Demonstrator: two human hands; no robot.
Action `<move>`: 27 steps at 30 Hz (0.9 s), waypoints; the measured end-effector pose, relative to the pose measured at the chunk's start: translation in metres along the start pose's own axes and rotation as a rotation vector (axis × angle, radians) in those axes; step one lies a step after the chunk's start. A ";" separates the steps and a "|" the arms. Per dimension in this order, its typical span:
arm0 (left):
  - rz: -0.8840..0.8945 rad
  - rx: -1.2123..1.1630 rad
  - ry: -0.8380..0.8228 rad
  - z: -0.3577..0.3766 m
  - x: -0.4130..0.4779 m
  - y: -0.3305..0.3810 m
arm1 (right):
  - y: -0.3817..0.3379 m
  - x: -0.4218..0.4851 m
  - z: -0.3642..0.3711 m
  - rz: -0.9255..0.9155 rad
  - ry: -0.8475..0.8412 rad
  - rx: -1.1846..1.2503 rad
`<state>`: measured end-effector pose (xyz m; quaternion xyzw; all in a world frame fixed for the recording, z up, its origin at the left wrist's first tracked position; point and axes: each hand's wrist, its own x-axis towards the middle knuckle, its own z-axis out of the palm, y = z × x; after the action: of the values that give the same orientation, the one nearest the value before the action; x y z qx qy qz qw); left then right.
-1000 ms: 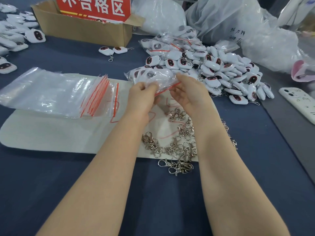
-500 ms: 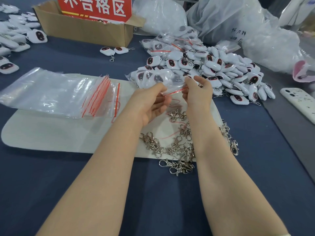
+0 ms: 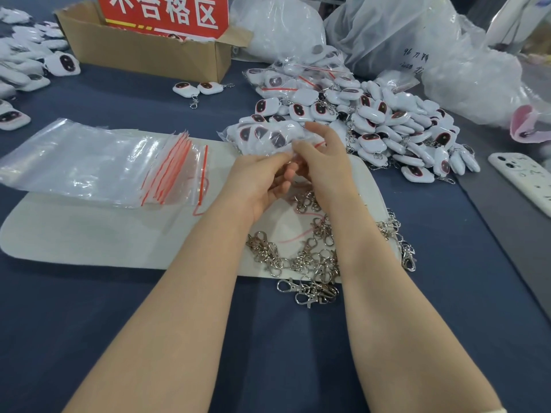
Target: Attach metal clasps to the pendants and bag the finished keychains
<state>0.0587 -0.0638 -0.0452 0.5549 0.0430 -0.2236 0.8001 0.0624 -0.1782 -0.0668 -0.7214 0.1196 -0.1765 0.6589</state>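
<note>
A clear zip bag (image 3: 262, 137) with a red seal strip, filled with white pendants, sits at the far edge of the white mat (image 3: 89, 234). My left hand (image 3: 262, 180) and my right hand (image 3: 325, 162) meet at its mouth and pinch the red strip between fingertips. Several silver metal clasps (image 3: 310, 257) lie in a loose heap on the mat's near edge, between my forearms. A big pile of white keychain pendants (image 3: 387, 123) with dark red faces lies to the right, beyond my right hand.
A stack of empty zip bags (image 3: 98, 162) lies on the mat's left. A cardboard box (image 3: 143, 52) with a red sign stands at the back. Two loose keychains (image 3: 198, 89) lie before it. More pendants (image 3: 24, 70) at far left, a phone (image 3: 524, 180) at right, plastic sacks (image 3: 417, 40) behind.
My hands came together along the bag's red strip: they were spread apart at its two ends, and now the fingertips nearly touch at the middle. The bag stayed in place.
</note>
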 end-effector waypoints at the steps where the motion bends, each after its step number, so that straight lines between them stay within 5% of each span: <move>1: -0.008 0.006 -0.001 -0.001 0.000 0.001 | 0.001 0.000 0.000 -0.003 0.009 0.024; 27: -0.043 -0.048 0.022 -0.001 0.009 0.000 | 0.001 0.000 0.003 -0.010 -0.057 0.109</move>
<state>0.0667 -0.0654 -0.0480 0.5371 0.0691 -0.2335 0.8076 0.0638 -0.1751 -0.0681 -0.6896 0.0875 -0.1656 0.6996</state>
